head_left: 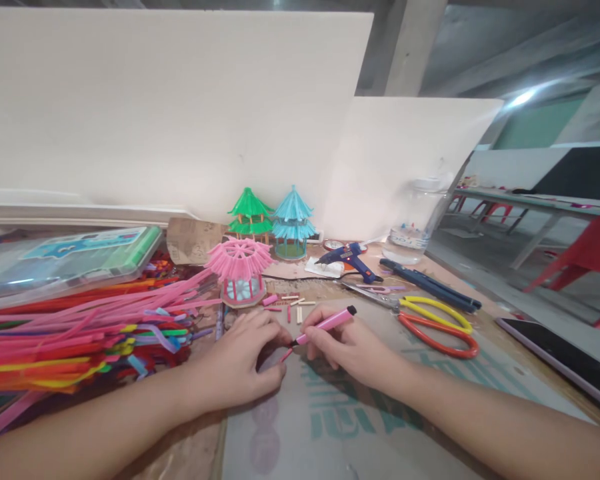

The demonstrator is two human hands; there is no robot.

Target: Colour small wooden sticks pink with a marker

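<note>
A pink marker pen point(333, 320) is gripped in my right hand point(347, 343), its dark tip pointing left and down toward a short thin stick point(287, 355). That stick is coloured pink and sits between the thumb and index finger of my left hand point(247, 353), which rests at the left edge of a grey printed sheet point(360, 413). Beyond both hands lie several short stick pieces point(300, 313), some pink and some pale wood. The pink marker cap point(269, 300) lies beside them. A small pink-roofed pavilion model point(240, 263) stands behind my left hand.
Green point(250, 213) and blue point(293, 220) pavilion models stand at the back. Pipe cleaners point(80, 333) heap on the left beside a plastic case point(65, 260). On the right are a glue gun point(350, 259), scissors point(435, 320), pliers point(430, 285), a jar point(410, 227) and a phone point(565, 360).
</note>
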